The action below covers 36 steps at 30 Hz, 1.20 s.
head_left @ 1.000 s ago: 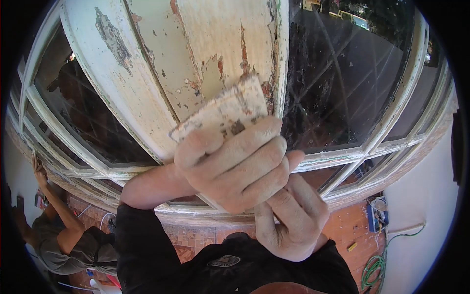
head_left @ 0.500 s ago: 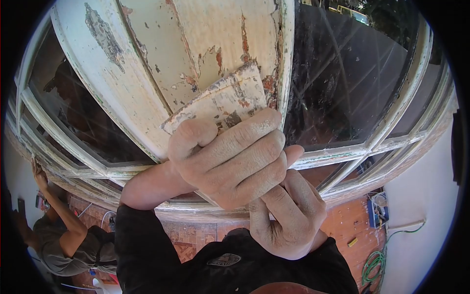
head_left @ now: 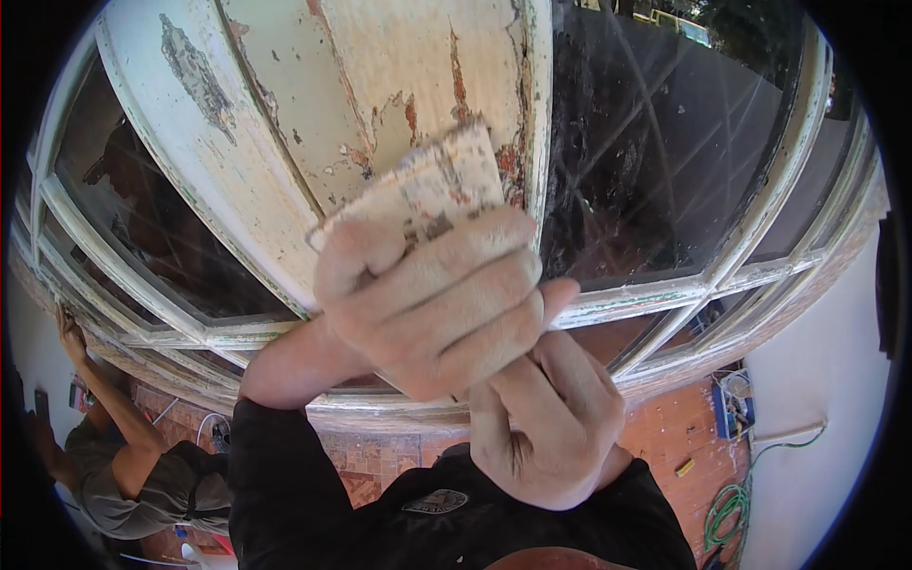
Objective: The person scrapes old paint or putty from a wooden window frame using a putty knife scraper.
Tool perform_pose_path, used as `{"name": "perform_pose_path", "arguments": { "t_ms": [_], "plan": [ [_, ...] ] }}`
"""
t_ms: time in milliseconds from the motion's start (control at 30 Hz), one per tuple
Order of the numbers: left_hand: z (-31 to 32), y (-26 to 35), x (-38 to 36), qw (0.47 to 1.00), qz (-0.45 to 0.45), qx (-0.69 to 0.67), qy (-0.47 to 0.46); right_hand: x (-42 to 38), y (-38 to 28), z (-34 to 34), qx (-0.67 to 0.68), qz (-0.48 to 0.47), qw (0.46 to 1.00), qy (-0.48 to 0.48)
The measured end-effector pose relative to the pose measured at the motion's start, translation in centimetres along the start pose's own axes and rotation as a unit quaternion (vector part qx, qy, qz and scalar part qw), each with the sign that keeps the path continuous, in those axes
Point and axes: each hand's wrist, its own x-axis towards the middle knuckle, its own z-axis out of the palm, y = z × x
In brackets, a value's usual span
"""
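Note:
A wide flat scraper blade, smeared with pale and reddish paint, lies against the peeling cream wooden panel. My left hand is closed over it, with the fingers folded across its lower part. Below and to the right, my right hand is closed around the tool's lower end, touching the left hand; the handle itself is mostly hidden. Pale dust covers both hands. Bare reddish patches and cracks show in the panel around the blade's upper edge.
Dark glass panes in white frames flank the panel. At the lower left another person has an arm raised to the frame. A blue crate, a yellow object and a green hose are at the lower right.
The scraper and both my hands have shifted slightly left in view, and the panel and window have shifted left too. My grip looks the same.

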Motion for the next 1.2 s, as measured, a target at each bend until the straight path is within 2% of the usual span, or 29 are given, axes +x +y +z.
{"name": "perform_pose_path", "arguments": {
  "t_ms": [100, 300, 367, 433, 500, 633, 700, 733, 800, 900, 933, 967, 1000, 1067, 1100, 1133, 1167, 1200],
  "plan": [
    [0.5, -0.5, 0.6, 1.000, -0.004, -0.003, 0.016, 0.7, 0.0, 0.2, 0.002, 0.007, 1.000, -0.001],
    [0.6, 0.6, 0.3, 0.999, -0.039, 0.006, 0.009, -0.4, 1.3, -0.1, -0.012, -0.036, 0.999, -0.029],
    [1.0, 1.6, -1.9, 0.999, -0.012, 0.010, 0.042, -2.2, 1.6, -0.8, -0.011, -0.024, 0.998, -0.058],
    [0.3, 4.0, -3.5, 0.999, -0.029, 0.010, -0.025, -4.1, 2.1, -1.2, -0.010, -0.013, 0.996, -0.086],
    [0.6, 6.3, -5.6, 0.998, -0.049, 0.015, -0.027, -6.5, 2.8, -1.5, 0.020, 0.025, 0.994, -0.108],
    [0.7, 11.4, -9.6, 0.992, -0.111, -0.019, -0.055, -12.3, 5.5, -1.9, 0.016, 0.029, 0.994, -0.107],
    [0.5, 13.9, -11.3, 0.979, -0.116, -0.092, -0.142, -15.8, 6.2, -3.0, -0.039, 0.056, 0.988, -0.135],
    [-0.1, 15.0, -11.6, 0.980, -0.119, -0.087, -0.135, -17.5, 6.4, -3.2, -0.042, 0.049, 0.988, -0.138],
    [-0.9, 16.4, -12.0, 0.961, -0.127, -0.172, -0.178, -20.1, 6.4, -4.1, -0.045, 0.070, 0.991, -0.102],
    [-2.2, 16.4, -10.7, 0.971, -0.089, -0.173, -0.137, -21.1, 6.0, -5.4, -0.037, 0.066, 0.993, -0.087],
    [-2.0, 16.4, -10.3, 0.988, -0.095, -0.099, -0.066, -20.9, 5.9, -5.6, -0.043, 0.031, 0.997, -0.060],
    [-1.9, 16.1, -9.8, 0.988, -0.099, -0.100, -0.065, -20.8, 5.9, -5.8, -0.046, 0.032, 0.996, -0.064],
    [-1.7, 15.7, -9.3, 0.987, -0.129, -0.098, 0.004, -20.7, 5.8, -6.1, -0.044, 0.024, 0.998, -0.024],
    [-1.0, 12.5, -7.4, 0.984, -0.123, -0.058, 0.112, -21.3, 6.0, -6.6, -0.048, -0.003, 0.999, 0.010],
    [-0.9, 10.2, -6.6, 0.987, -0.112, -0.031, 0.107, -21.6, 6.1, -6.9, -0.051, -0.016, 0.998, 0.028],
    [-0.9, 7.9, -5.7, 0.990, -0.102, -0.003, 0.103, -23.2, 6.3, -7.0, -0.037, 0.024, 0.995, 0.084],
    [-1.2, 6.7, -4.3, 0.987, -0.148, 0.010, 0.069, -24.1, 6.4, -7.2, -0.022, 0.064, 0.988, 0.140],
    [-1.4, 5.6, -2.8, 0.981, -0.192, 0.025, 0.032, -23.5, 6.0, -7.7, 0.003, 0.086, 0.989, 0.118]
  ]
}}
